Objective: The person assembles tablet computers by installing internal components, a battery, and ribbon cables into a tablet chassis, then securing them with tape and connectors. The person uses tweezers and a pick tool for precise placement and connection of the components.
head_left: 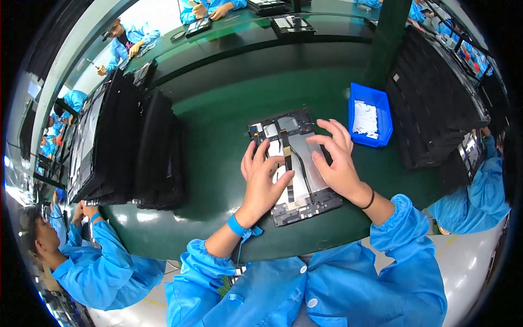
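An opened tablet (pixel 303 150) lies on the green bench in front of me, its inner side up. Grey plates, a dark ribbon cable (pixel 287 155) and small boards along both ends are exposed. My left hand (pixel 264 177) is over the tablet's left half, fingers spread and bent, with the fingertips near the ribbon cable. Over the right edge is my right hand (pixel 339 163), its fingers apart and thumb pointing inward. Neither hand visibly holds anything. Whether the fingertips touch the tablet I cannot tell.
A blue bin (pixel 371 143) with white pieces (pixel 365 117) stands at the right. Tall stacks of black trays (pixel 158 152) rise on the left, and more black trays (pixel 430 109) on the right. A green post (pixel 385 49) stands behind the bin. Co-workers in blue sit around.
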